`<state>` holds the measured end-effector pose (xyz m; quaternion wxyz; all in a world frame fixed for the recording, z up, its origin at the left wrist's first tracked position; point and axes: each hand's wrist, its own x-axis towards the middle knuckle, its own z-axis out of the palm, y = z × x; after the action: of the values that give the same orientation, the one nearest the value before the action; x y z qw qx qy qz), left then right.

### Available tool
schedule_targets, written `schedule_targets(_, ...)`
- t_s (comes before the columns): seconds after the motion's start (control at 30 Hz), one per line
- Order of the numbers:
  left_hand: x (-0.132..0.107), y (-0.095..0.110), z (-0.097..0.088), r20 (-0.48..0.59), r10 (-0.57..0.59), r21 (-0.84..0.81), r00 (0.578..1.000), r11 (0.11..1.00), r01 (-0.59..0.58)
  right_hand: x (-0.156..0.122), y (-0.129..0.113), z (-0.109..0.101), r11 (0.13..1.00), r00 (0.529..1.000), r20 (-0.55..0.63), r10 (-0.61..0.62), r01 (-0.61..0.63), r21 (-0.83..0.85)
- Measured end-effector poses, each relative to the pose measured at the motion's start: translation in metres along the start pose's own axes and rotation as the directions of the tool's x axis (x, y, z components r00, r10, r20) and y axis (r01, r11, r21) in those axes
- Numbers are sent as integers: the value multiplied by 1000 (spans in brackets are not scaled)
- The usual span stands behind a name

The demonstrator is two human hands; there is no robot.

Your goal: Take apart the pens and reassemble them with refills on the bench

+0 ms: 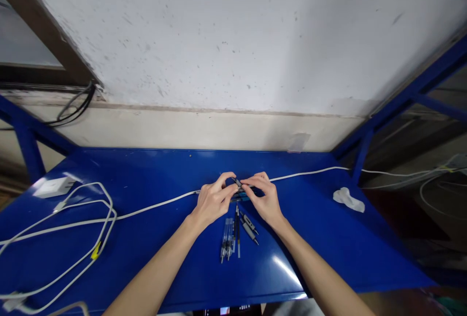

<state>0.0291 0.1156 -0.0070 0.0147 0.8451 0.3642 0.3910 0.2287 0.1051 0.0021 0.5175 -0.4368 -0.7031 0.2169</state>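
My left hand (214,199) and my right hand (265,200) meet above the middle of the blue table, fingertips pinched. Between them is a small dark pen part (237,182), mostly covered by the fingers. More pens or pen parts (239,196) lie under and behind the hands, partly hidden. Nearer me are clear pen barrels (227,236) with dark tips, side by side. Thin ink refills (237,231) lie just right of the barrels. Grey pen grip pieces with dark tips (249,228) rest slanted to the right of the refills.
A white cable (156,207) runs across the blue table (146,257) behind the hands. Its loops lie at left, near a white power adapter (54,187). Crumpled white tissue (348,199) sits at right. Blue frame bars and a wall border the table.
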Motion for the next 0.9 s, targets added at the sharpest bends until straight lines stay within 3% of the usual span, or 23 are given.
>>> schedule_targets(0.37, -2, 1, -1, -22, -2, 27, 1000, 1000, 3, -1, 0, 2, 999, 1000, -1, -31, 31, -22)
schedule_targets(0.6, 0, 8, 2, -27, -7, -22, 1000, 1000, 6, -4, 1, -5, 992, 992, -68, -104, 98, -77)
schedule_targets(0.77, -2, 9, 5, -48, -23, -11, 999, 1000, 23, -5, 5, -13, 988, 983, -156, -98, 78, -130)
schedule_targets(0.9, -1, 8, 5, -22, -19, 20, 1000, 1000, 19, -3, 8, -15, 985, 989, -110, -104, 87, -148)
